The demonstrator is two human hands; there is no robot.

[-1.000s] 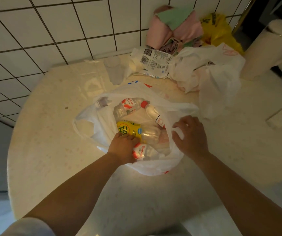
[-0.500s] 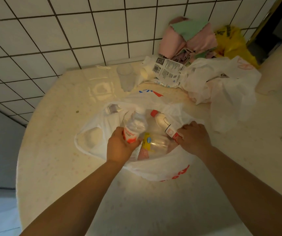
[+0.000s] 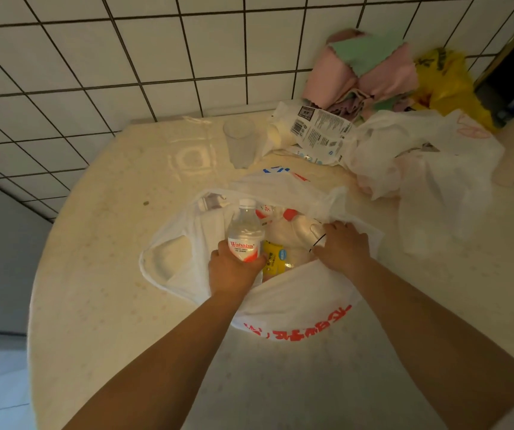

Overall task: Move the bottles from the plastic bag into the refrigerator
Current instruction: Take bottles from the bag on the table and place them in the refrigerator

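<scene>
Left hand (image 3: 234,271): forearm reached in from the lower left, wrist straight, back of hand toward the camera; fingers curled round the lower half of a small clear plastic water bottle with a white cap and a red-and-white label (image 3: 245,234), which stood upright above the open mouth of the bag

Right hand (image 3: 341,246): forearm came in from the lower right, palm down; fingers curled over a clear bottle with a red cap (image 3: 300,226) lying on its side inside the bag, at the bag's right rim; whether they gripped the bottle alone or the bag film with it could not be told

White thin plastic carrier bag with red lettering (image 3: 296,305): lay open on the table, near edge folded toward the camera, handle loop spread to the left

Yellow-labelled bottle (image 3: 274,257): inside the bag, between the two hands, mostly covered

Further red-and-white labelled bottle (image 3: 265,211): inside the bag, behind the held bottle, partly hidden

Round cream speckled table (image 3: 100,274): stood against a white tiled wall (image 3: 125,57)

Frosted plastic cup (image 3: 239,141): upright, beyond the bag

Printed white packet (image 3: 318,131): right of the cup

Crumpled white plastic bags (image 3: 429,162): far right of the table

Pink and green cloths (image 3: 364,69) and yellow plastic bag (image 3: 445,82): against the wall
</scene>
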